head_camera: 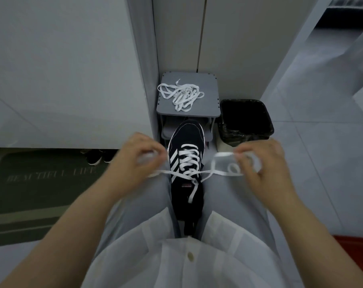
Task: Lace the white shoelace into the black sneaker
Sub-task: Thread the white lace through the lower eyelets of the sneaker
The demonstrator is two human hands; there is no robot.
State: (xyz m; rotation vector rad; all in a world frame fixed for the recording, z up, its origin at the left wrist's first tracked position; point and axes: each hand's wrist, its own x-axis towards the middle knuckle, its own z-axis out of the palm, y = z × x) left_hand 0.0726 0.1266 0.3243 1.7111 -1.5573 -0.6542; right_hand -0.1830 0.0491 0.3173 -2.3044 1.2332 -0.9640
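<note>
One black sneaker (185, 134) lies between two knees, its white shoelace (190, 157) crisscrossed, left hand (134, 156) and right hand (263, 163) each with grip clamped on one end, one loose lace tangle (181, 94) on the far stool (209, 80).

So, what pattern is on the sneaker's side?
White diagonal stripes on the black sneaker, head view.

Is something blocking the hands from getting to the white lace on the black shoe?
Nothing visible does. The left hand and the right hand each already grip an end of the white shoelace, stretched out to either side of the black sneaker.
</note>
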